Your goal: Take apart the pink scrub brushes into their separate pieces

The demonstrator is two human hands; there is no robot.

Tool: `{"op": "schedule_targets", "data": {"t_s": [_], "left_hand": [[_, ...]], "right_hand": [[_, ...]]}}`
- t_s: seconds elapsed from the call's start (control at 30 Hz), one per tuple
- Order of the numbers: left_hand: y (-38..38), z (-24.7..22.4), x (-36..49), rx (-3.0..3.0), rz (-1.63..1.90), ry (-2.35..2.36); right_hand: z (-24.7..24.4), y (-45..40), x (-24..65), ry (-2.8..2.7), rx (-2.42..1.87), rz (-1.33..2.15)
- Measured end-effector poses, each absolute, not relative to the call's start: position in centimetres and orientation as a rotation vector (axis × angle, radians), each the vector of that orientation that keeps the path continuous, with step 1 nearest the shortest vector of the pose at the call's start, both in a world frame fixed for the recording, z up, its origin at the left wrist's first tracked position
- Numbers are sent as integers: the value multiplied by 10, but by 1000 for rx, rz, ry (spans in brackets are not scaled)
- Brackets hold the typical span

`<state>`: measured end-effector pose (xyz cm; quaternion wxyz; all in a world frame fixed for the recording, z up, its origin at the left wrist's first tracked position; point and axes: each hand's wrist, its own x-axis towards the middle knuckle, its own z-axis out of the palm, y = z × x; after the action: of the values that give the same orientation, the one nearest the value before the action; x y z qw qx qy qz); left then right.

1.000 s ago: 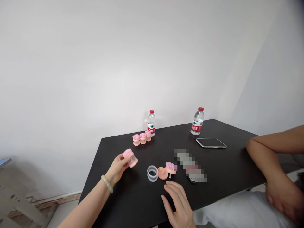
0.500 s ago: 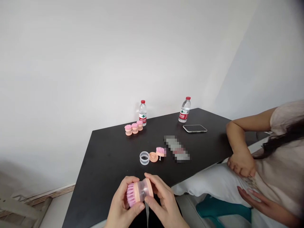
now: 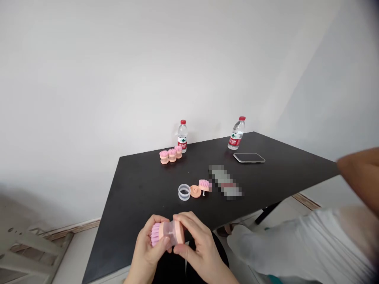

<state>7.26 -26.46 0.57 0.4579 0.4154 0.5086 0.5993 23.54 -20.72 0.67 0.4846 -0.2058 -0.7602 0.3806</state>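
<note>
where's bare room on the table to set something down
Two bare patches on the table: one between its left edge and the clear ring, another right of the phone. Crowded: mid-table, where the ring, peach disc and brush head sit by the pixelated item; and at the back, around the three brushes and left bottle.

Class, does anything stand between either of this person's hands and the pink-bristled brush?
Nothing visible does. The left hand holds the brush at its bristled end, the right hand its opposite end; the clear ring lies beyond, on the table.
</note>
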Motion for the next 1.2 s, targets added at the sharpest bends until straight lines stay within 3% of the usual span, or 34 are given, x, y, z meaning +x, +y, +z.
{"op": "schedule_targets", "data": {"t_s": [0.5, 0.77, 1.0, 1.2], "left_hand": [[-276, 13, 68, 779, 1502, 1295], [-274, 13, 60, 675, 1523, 1286], [-270, 7, 25, 718, 1656, 1522], [-263, 15, 10, 935, 1635, 1894]], "right_hand": [[0, -204, 229, -1874, -599, 1327], [12, -202, 227, -1968, -667, 1077], [7, -187, 202, -1830, -786, 1180], [-10, -158, 165, -2060, -979, 791]]}}
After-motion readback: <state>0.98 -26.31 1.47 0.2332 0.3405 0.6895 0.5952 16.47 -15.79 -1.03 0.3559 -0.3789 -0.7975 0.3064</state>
